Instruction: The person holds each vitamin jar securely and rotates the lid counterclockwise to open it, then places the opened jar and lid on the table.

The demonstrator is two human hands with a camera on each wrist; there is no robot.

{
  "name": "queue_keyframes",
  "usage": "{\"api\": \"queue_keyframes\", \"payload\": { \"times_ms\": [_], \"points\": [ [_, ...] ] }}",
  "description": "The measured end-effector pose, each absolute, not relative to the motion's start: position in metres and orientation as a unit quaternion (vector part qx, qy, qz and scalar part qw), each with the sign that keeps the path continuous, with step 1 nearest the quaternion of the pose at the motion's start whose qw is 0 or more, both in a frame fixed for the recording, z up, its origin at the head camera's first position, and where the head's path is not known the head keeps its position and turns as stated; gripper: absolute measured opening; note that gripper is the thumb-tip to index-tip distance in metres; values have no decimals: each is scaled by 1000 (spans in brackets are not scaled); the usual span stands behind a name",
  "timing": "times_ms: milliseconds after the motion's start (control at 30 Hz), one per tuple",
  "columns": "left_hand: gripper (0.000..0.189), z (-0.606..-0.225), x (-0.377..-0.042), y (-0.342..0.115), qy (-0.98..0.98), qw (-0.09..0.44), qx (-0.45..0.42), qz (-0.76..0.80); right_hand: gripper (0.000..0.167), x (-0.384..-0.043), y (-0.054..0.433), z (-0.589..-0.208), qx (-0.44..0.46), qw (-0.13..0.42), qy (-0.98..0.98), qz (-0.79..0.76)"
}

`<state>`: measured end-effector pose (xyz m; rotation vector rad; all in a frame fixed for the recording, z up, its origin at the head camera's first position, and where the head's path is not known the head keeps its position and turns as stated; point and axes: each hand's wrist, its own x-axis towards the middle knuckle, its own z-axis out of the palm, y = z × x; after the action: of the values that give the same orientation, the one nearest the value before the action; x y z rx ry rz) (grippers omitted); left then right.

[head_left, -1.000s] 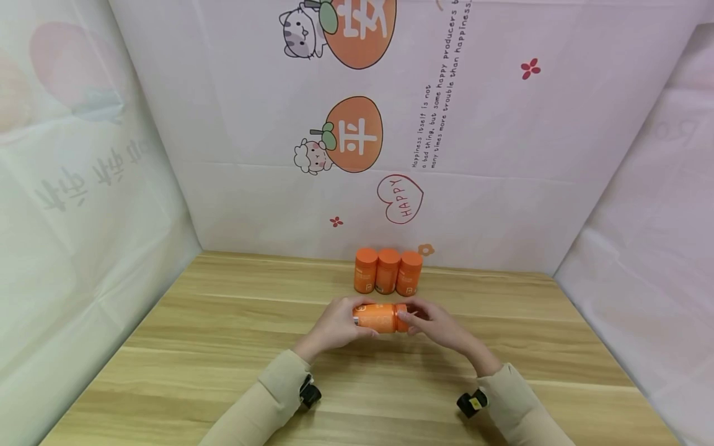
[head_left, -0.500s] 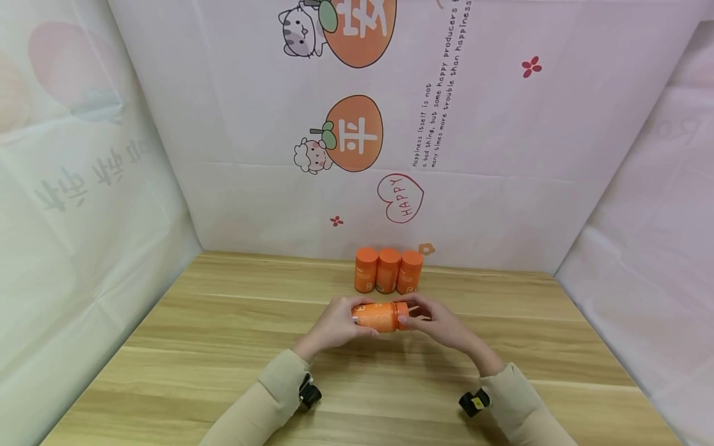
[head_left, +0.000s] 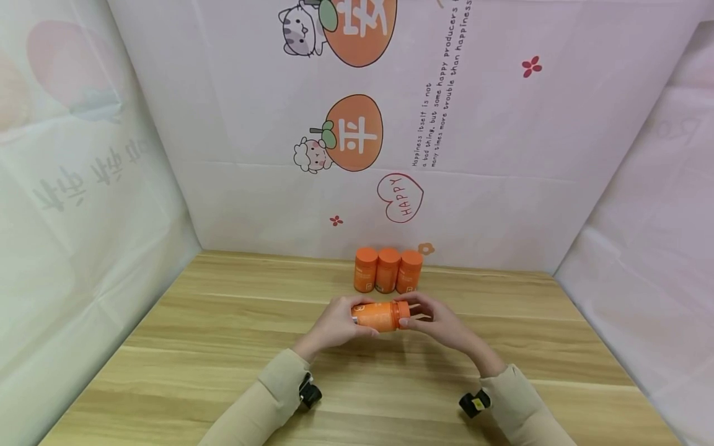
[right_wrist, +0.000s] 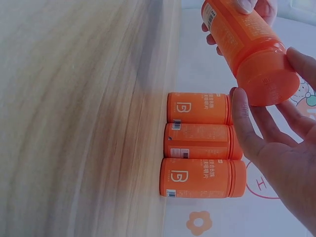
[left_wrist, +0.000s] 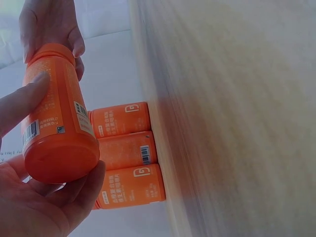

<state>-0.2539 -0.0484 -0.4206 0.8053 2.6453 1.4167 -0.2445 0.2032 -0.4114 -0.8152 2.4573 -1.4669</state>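
Observation:
An orange pill bottle (head_left: 375,316) with a printed label lies sideways in the air above the table, its cap pointing right. My left hand (head_left: 336,323) grips the body near its base, thumb on the near side and fingers around the far side. At the other end, my right hand (head_left: 444,325) holds the ribbed cap (right_wrist: 268,79) between thumb and fingertips; its palm stands apart from the cap top. The left wrist view shows the bottle's base (left_wrist: 61,160) and a barcode. The cap appears seated on the neck.
Behind the hands, three matching orange bottles stand upright in a tight row: left (head_left: 365,271), middle (head_left: 387,271) and right (head_left: 409,272). They are close to the printed white back cloth (head_left: 474,217). White cloth also hangs at both sides of the wooden table (head_left: 223,334).
My right thumb has slid from over the cap to its near edge, and the right fingers have shifted around it. The bottle's cap end has tipped slightly up; the left hand keeps its grip.

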Motion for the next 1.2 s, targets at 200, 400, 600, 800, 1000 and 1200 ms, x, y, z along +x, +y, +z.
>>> {"api": "queue_keyframes", "payload": {
  "times_ms": [200,400,600,800,1000,1200],
  "points": [
    [54,-421,-254,-49,852,14,262,453,43,-245,203,-412,-286,80,814,-499],
    [53,-421,-253,-48,852,11,261,454,43,-244,203,-411,-287,78,812,-503],
    [53,-421,-253,-48,850,12,258,460,44,-243,204,-412,-284,79,806,-514],
    [54,-420,-252,-48,846,12,251,470,46,-244,207,-414,-269,78,808,-518],
    [54,-423,-254,-49,840,5,248,483,48,-243,207,-411,-253,77,811,-522],
    [51,-425,-256,-49,841,8,246,482,48,-243,209,-412,-247,80,807,-530]
  ]
}}
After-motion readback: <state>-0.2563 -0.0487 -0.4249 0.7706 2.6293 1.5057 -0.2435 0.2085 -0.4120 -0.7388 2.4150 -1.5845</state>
